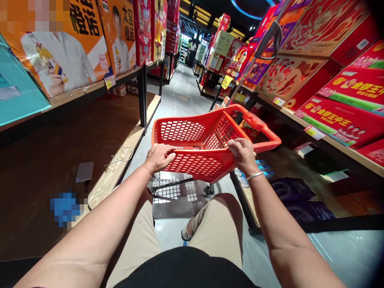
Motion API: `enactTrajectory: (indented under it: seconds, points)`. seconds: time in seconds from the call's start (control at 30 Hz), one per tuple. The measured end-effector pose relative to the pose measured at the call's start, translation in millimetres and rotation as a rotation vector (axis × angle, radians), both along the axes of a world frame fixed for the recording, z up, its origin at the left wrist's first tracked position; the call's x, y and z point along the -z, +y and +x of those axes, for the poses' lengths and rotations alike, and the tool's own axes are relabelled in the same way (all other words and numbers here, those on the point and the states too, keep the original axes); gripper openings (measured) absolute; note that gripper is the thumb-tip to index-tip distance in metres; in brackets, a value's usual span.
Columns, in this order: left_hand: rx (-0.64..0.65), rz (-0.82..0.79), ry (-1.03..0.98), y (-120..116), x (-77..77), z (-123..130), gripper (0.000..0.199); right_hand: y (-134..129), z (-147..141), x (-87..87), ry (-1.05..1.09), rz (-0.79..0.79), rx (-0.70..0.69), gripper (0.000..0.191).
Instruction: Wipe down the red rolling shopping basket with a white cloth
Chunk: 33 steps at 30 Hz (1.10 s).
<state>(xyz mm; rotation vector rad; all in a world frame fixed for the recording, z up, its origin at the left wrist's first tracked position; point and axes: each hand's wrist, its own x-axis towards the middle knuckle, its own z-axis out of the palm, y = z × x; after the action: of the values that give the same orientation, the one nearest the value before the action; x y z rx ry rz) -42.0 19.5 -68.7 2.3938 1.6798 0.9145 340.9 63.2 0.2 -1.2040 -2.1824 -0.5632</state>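
A red plastic shopping cart stands sideways across the aisle before my legs, its handle pointing right. Its basket has lattice walls, and I see no goods inside. My left hand is closed over the near rim toward the left end. Farther right, my right hand grips the same rim close to the handle, with the fingers curled over the edge. A bracelet circles my right wrist. Below the basket, the cart's wheels and lower frame show in part.
Left shelving bears orange and red boxes; a pale flat device and a white cable lie on its lower level. Right shelving holds red boxes, with wrapped purple packs underneath. The tiled aisle runs ahead toward a distant person.
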Motion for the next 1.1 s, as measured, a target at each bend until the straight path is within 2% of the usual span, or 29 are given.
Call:
enactTrajectory:
  seconds: [0.17, 0.23, 0.27, 0.37, 0.47, 0.53, 0.6, 0.67, 0.8, 0.87, 0.9, 0.97, 1.1]
  points:
    - [-0.039, -0.002, 0.030, -3, -1.4, 3, 0.045, -18, -125, 37.2, 0.054, -0.151, -0.229, 0.032]
    - [-0.051, 0.001, 0.038, -3, -3.2, 2, 0.044, -22, -154, 41.4, 0.012, -0.180, -0.297, 0.034]
    - [-0.053, -0.004, 0.035, -4, -4.6, 0, 0.043, -22, -158, 41.2, -0.005, -0.184, -0.332, 0.032]
    - [-0.046, -0.055, 0.006, -3, -11.4, -5, 0.048, -15, -136, 37.3, 0.018, -0.133, -0.373, 0.026]
    - [-0.081, -0.145, 0.004, -1, -23.0, -4, 0.056, -5, -95, 38.2, 0.117, 0.015, -0.241, 0.023]
    - [-0.134, -0.202, 0.020, 1, -32.6, 5, 0.063, -3, -82, 48.1, 0.141, 0.084, -0.179, 0.022]
    - [-0.160, -0.211, 0.026, 3, -40.9, 20, 0.069, -6, -85, 68.4, 0.123, 0.093, -0.179, 0.024]
    - [-0.102, -0.162, -0.004, 3, -45.0, 36, 0.069, -15, -99, 98.2, 0.063, 0.063, -0.202, 0.028]
    - [-0.027, -0.201, 0.033, 2, -39.1, 52, 0.066, -36, -119, 162.1, -0.223, -0.083, -0.233, 0.037]
    - [-0.014, -0.195, 0.063, 2, -34.3, 50, 0.063, -42, -115, 179.8, -0.352, -0.150, -0.252, 0.035]
    - [-0.004, -0.188, 0.068, 2, -32.6, 47, 0.061, -42, -111, 182.2, -0.384, -0.161, -0.261, 0.033]
    - [0.008, -0.185, 0.068, 4, -30.6, 41, 0.059, -36, -98, 173.5, -0.375, -0.128, -0.270, 0.031]
    - [0.005, -0.155, 0.028, 9, -29.2, 33, 0.055, -11, -76, 126.6, -0.205, 0.019, -0.197, 0.034]
